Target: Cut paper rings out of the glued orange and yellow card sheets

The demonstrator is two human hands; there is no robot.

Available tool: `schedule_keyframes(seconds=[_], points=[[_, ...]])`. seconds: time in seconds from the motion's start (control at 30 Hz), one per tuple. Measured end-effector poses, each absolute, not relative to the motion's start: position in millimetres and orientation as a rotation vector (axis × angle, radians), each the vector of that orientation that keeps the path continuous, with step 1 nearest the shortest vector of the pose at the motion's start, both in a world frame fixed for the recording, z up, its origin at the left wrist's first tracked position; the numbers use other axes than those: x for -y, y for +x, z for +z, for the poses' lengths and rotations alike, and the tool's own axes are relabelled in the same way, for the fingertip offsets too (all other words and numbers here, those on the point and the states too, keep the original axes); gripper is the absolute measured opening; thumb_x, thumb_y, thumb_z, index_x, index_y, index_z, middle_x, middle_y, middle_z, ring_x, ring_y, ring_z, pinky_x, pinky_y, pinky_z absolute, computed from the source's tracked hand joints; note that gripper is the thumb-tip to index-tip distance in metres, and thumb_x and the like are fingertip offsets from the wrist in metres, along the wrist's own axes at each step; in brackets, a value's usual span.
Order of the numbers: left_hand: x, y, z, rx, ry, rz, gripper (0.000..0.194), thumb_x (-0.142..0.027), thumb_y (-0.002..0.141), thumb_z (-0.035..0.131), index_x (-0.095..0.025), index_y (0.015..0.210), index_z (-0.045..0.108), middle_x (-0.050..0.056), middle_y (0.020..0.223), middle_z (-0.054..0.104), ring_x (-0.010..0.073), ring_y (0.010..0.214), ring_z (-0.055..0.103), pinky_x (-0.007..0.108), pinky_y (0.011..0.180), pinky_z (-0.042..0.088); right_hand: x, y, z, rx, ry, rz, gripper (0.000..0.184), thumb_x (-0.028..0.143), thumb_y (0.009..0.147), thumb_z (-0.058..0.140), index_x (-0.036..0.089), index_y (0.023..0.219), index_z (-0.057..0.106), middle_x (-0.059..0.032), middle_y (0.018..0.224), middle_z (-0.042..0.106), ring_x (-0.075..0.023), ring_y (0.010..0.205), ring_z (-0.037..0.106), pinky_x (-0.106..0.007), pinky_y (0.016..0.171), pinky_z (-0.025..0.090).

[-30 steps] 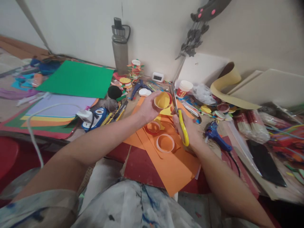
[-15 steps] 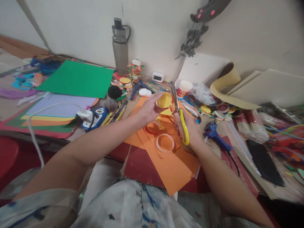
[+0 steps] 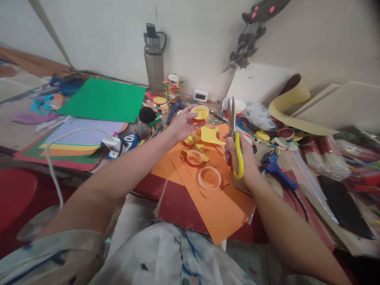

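Observation:
My left hand (image 3: 184, 124) grips a small round cup section (image 3: 201, 114), yellow inside with a red and white side, held up over the desk. In my right hand (image 3: 242, 156) are yellow-handled scissors (image 3: 238, 154), blades pointing up and away from me, nearly together. Below the hands lie orange paper sheets (image 3: 219, 209). On them rest a pale ring (image 3: 209, 178), a red-sided ring (image 3: 194, 157) and a yellow paper scrap (image 3: 210, 134) with a curved cut edge. Another round piece with yellow inside (image 3: 190, 140) sits just under my left hand.
A blue glue gun (image 3: 277, 170) lies to the right, with a black flat object (image 3: 344, 206) beyond it. Green paper (image 3: 103, 99) and stacked coloured sheets are at left. A grey bottle (image 3: 154, 59) stands by the wall, near a small white clock (image 3: 200, 95).
The cup section in my left hand has tipped more upright and moved slightly left and up, away from the scissors. The scissors have shifted right, clear of it.

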State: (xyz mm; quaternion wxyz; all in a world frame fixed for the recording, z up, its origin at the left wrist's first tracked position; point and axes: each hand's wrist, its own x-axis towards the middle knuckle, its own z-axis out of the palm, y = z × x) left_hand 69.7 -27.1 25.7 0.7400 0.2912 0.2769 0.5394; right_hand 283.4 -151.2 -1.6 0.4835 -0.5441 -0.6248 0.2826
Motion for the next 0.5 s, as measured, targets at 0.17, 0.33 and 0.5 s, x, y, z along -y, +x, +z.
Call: schedule_keyframes(seconds=[0.17,0.33,0.5], points=[[21.0,67.0,25.9,-0.662,0.836,1.196,0.03,0.003,0.091,0.073,-0.02,0.111,0.07,0.003,0.106,0.077,0.0158,0.096,0.076,0.046,0.116,0.064,155.6,277.1,8.0,1.452,-1.317,0.744,0.061,0.085,0.1,0.073,0.026,0.111,0.066,0.0038,0.07,0.054,-0.0156,0.055,0.05,-0.028,0.045,0.038],[9.9,64.2,19.1,-0.858,0.95,1.26,0.022,-0.003,0.101,0.071,-0.021,0.111,0.064,0.002,0.104,0.074,0.0151,0.095,0.074,0.039,0.105,0.065,157.3,275.8,11.1,1.449,-1.301,0.766,0.066,0.09,0.099,0.069,0.026,0.113,0.063,0.0055,0.069,0.052,-0.0145,0.049,0.048,-0.03,0.044,0.039],[-2.9,57.0,5.9,-1.121,1.12,1.254,0.023,-0.002,0.096,0.076,-0.021,0.105,0.065,0.001,0.098,0.072,0.0147,0.086,0.068,0.033,0.096,0.061,156.1,279.5,5.4,1.506,-1.296,0.726,0.063,0.089,0.103,0.065,0.026,0.112,0.064,0.0071,0.066,0.052,-0.0129,0.047,0.046,-0.028,0.044,0.038]])
